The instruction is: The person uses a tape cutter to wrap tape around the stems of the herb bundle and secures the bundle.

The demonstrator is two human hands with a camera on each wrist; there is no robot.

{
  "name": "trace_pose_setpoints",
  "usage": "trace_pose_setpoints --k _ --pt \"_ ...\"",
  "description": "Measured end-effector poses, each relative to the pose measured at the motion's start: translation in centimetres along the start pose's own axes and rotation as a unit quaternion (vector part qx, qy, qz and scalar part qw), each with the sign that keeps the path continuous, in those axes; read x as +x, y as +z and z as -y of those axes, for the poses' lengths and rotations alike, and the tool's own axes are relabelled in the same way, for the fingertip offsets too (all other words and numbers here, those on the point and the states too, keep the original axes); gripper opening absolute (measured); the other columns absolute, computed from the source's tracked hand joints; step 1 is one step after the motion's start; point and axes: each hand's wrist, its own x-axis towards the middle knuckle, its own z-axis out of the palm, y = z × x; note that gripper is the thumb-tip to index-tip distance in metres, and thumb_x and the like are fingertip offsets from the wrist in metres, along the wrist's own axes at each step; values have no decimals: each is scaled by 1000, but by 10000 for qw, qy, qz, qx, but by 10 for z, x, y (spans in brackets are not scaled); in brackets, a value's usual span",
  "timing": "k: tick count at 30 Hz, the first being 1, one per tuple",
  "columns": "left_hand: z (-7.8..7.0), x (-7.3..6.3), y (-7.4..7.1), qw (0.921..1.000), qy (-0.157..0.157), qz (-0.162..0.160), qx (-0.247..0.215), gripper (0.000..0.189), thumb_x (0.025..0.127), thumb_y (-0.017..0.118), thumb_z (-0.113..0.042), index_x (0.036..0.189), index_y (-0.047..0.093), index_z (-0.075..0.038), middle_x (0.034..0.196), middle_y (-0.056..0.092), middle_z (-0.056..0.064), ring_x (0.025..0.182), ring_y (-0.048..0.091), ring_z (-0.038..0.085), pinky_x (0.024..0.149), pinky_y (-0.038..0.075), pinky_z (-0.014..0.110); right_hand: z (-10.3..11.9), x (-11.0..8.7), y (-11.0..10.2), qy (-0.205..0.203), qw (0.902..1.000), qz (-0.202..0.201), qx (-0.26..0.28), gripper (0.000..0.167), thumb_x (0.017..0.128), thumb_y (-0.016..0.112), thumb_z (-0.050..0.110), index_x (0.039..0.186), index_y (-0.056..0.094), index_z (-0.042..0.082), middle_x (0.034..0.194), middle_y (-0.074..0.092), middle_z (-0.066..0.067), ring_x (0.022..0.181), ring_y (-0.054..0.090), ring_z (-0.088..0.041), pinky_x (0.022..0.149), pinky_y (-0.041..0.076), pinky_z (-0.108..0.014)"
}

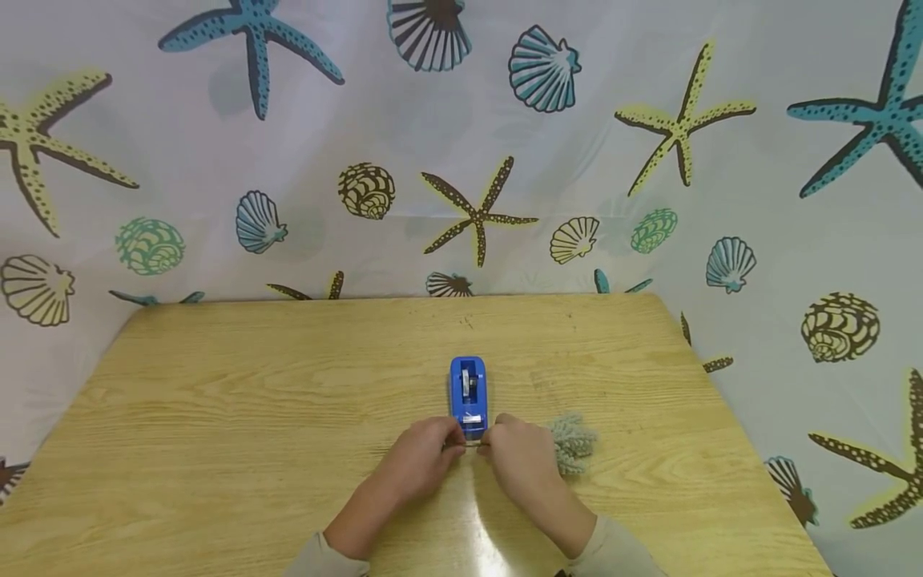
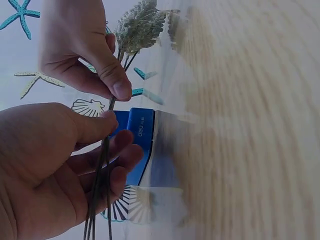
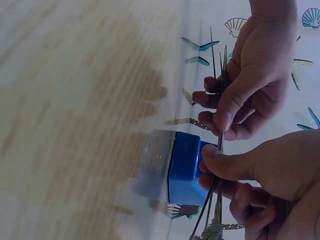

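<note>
1. The wrist views show what the head view largely conceals: several thin dark stems point(image 2: 93, 200) running in a loose bundle through both hands.
2. The left wrist view shows pale, fluffy flower heads point(image 1: 573, 443) at one end and legible "deli" lettering on the blue tape dispenser point(image 1: 469, 397). The right wrist view shows the bare stem tips, which the left wrist view cuts off at its lower edge.
3. Only the head view shows the tape roll point(image 1: 465, 383) within the dispenser and the wide wood-grain surface point(image 1: 252, 401), with the starfish-and-shell cloth point(image 1: 324, 120) behind.
4. Flower heads are partly cut off in the right wrist view. Exact stem count is hard to establish. Both sleeves point(image 1: 328, 558) run out of the head view.
5. Left hand point(image 1: 425, 457): thumb and fingers pinch the stems, remaining fingers loosely curled behind.
6. Right hand point(image 1: 526, 457): thumb and finger pinch the same stems, nearer the flower heads.
7. Stems cross the short gap between the hands, just before the dispenser's near end; flower heads lie just beyond the right hand.
</note>
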Motion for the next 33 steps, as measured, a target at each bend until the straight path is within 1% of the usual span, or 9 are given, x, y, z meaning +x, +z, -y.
trace_pose_setpoints --k 3,6,10,14,20,25,27,30,33 --pt "1 0 0 9999 22 106 -39 5 97 62 -11 94 65 -8 81 63 -1 70 52 10 64 46 25 -1 0 1 6 9999 -118 35 11 78 83 34 77 80 23 64 56 6 49 52 -11 42 40 -25" --pt "1 0 1 9999 28 115 -88 6 98 61 -9 95 66 -8 82 65 0 70 53 10 63 46 25 -1 1 1 35 9998 -141 100 11 78 83 34 77 81 23 64 55 7 49 50 -9 42 39 -24" --pt "0 1 1 9997 106 79 -187 11 97 62 -7 96 72 -3 88 72 5 75 59 11 67 51 28 -2 1 1 121 9998 -110 147 10 77 84 33 77 81 24 63 54 8 49 47 -8 42 37 -23" --pt "1 0 0 9997 151 -48 -193 13 95 64 -7 95 76 -2 90 74 7 78 64 12 70 54 30 -2 1 2 166 9995 -172 196 9 76 85 32 77 81 24 63 53 8 49 47 -9 43 37 -24" --pt "0 -1 0 9997 87 -248 -13 9 92 68 -6 91 77 -3 88 75 6 79 66 14 72 55 31 -1 2 4 208 9991 -259 267 10 74 87 32 76 81 25 64 55 8 50 53 -12 44 41 -27" --pt "-2 -2 0 9994 97 -334 72 7 90 70 -5 90 77 -3 88 75 7 82 69 18 74 57 34 -2 3 5 288 9980 -248 515 8 76 87 28 78 81 23 63 54 8 49 49 -10 43 38 -26" --pt "-2 -1 0 9990 136 -400 111 7 90 71 -5 90 77 -3 88 75 7 82 70 18 75 57 35 -2 2 6 302 9974 -186 623 8 77 86 28 79 81 22 66 54 7 50 49 -10 43 38 -25" --pt "-1 -1 1 9981 215 -539 191 6 89 72 -6 88 78 -4 87 75 6 82 70 19 75 58 34 -2 1 6 222 9975 -11 678 11 82 82 29 86 80 19 74 57 4 52 50 -9 44 39 -24" --pt "0 0 3 9969 267 -672 301 5 87 74 -7 87 78 -6 84 75 5 80 70 19 75 58 34 -2 -1 6 14 9986 200 499 15 88 76 30 92 79 16 84 57 0 52 49 -9 43 37 -23"
